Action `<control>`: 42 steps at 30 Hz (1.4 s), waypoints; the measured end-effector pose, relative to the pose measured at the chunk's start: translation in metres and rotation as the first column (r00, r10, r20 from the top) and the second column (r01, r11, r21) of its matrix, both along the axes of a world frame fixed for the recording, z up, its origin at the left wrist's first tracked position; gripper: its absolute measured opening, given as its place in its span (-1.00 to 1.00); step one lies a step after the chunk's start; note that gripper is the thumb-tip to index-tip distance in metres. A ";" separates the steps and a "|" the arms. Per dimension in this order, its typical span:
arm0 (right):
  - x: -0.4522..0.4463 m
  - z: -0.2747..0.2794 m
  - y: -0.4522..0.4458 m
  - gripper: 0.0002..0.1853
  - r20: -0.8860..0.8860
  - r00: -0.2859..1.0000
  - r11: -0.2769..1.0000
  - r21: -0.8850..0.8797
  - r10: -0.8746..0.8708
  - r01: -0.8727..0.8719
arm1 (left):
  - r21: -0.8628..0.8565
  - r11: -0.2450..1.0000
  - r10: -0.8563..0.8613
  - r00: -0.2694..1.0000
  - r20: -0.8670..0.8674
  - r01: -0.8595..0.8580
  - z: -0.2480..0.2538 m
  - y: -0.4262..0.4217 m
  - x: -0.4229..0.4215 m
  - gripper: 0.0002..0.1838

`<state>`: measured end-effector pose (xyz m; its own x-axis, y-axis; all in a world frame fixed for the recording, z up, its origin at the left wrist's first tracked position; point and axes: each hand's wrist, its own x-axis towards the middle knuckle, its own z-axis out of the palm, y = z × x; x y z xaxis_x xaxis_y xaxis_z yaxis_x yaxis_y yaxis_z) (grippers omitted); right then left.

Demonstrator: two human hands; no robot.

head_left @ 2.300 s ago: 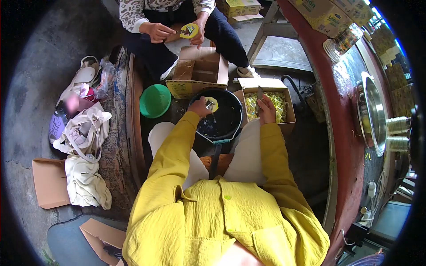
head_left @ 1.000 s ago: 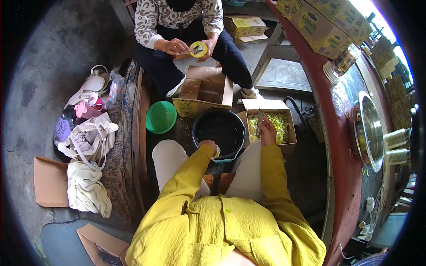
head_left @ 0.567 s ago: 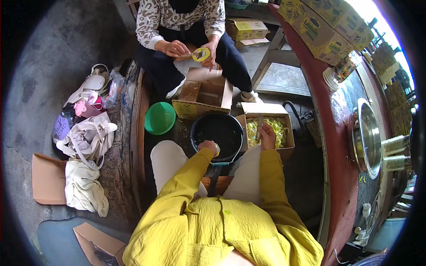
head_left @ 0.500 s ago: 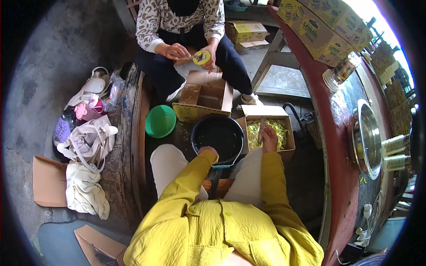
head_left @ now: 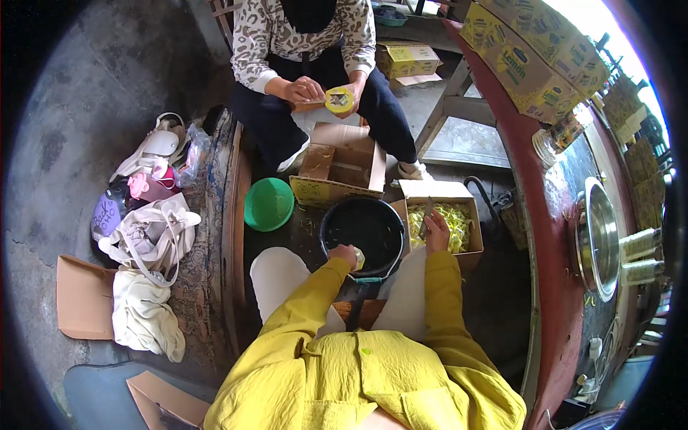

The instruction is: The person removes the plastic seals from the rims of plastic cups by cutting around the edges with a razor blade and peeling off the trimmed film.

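My left hand (head_left: 343, 254) is closed on a small pale yellow piece (head_left: 359, 259), partly hidden by the fingers, at the near left rim of a black bucket (head_left: 363, 231). To the right, my right hand (head_left: 436, 232) grips a knife (head_left: 428, 208) with its blade pointing up. That hand is over the near left part of a cardboard box (head_left: 469, 261) filled with yellow-green strips (head_left: 455, 218). The bucket stands between my knees, dark inside, with a few small bits in it.
Opposite me sits a person (head_left: 308, 43) holding a yellow round thing (head_left: 339, 100). Before them is an open cardboard box (head_left: 337, 190), beside a green basin (head_left: 269, 205). Bags (head_left: 154, 233) lie at left; a red-edged counter (head_left: 555, 301) with a metal bowl (head_left: 600, 240) runs along the right.
My left hand has moved from above the bucket down to its near left rim, keeping the piece. My right hand still holds the knife by the box. The view has shifted.
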<state>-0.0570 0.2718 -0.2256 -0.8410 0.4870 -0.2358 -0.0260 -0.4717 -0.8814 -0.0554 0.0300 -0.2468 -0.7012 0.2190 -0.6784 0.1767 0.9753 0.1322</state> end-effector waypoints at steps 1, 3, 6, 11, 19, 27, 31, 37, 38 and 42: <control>0.001 0.000 0.003 -0.64 -0.016 1.000 1.000 -0.016 0.003 -0.004 | -0.007 0.999 0.041 0.999 -0.031 -0.041 -0.007 0.001 0.004 -0.68; 0.001 -0.001 0.008 -0.65 -0.046 0.999 0.999 -0.053 0.006 -0.009 | 0.017 1.000 0.013 1.000 -0.004 -0.013 -0.009 0.002 0.003 -0.70; 0.003 0.005 0.008 -0.67 -0.015 1.000 0.996 -0.085 0.014 -0.016 | 0.083 0.995 0.072 0.977 -0.202 -0.057 -0.004 0.010 0.005 -0.71; 0.003 0.012 0.004 -0.67 -0.002 0.999 0.990 -0.133 0.050 -0.049 | 0.059 0.998 -0.025 0.998 -0.052 0.028 -0.021 0.007 -0.010 -0.59; 0.004 0.013 0.001 -0.63 -0.002 1.000 0.985 -0.172 0.014 -0.014 | 0.118 0.986 0.131 0.985 -0.111 -0.118 -0.003 0.007 0.006 -0.67; 0.008 0.020 -0.002 -0.60 -0.008 0.998 0.989 -0.138 0.059 -0.059 | 0.038 0.997 0.071 0.997 -0.023 -0.070 0.008 0.009 0.001 -0.63; 0.008 0.020 0.000 -0.59 -0.016 0.998 0.992 -0.113 0.061 -0.062 | 0.006 0.985 -0.171 0.974 0.151 0.173 0.004 0.006 -0.008 -0.49; 0.015 0.035 -0.007 -0.58 -0.042 0.994 0.992 -0.065 0.102 -0.104 | 0.815 0.500 0.496 0.868 0.009 -0.294 0.041 0.000 -0.031 -0.37; 0.017 0.040 -0.009 -0.58 -0.102 0.989 0.993 -0.042 0.103 -0.107 | 0.878 0.359 0.533 0.842 0.085 -0.316 0.052 -0.002 -0.034 -0.41; 0.008 0.103 -0.028 -0.57 -0.238 0.955 0.956 0.272 0.176 -0.108 | 0.914 -0.059 0.454 0.805 0.383 -0.401 0.145 -0.009 -0.024 -0.55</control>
<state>-0.0489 0.2437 -0.1224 -0.9210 0.3729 0.1129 -0.2168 -0.2499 -0.9437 -0.0793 0.0210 -0.1023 -0.9489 0.2723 -0.1596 -0.1915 -0.0948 0.9769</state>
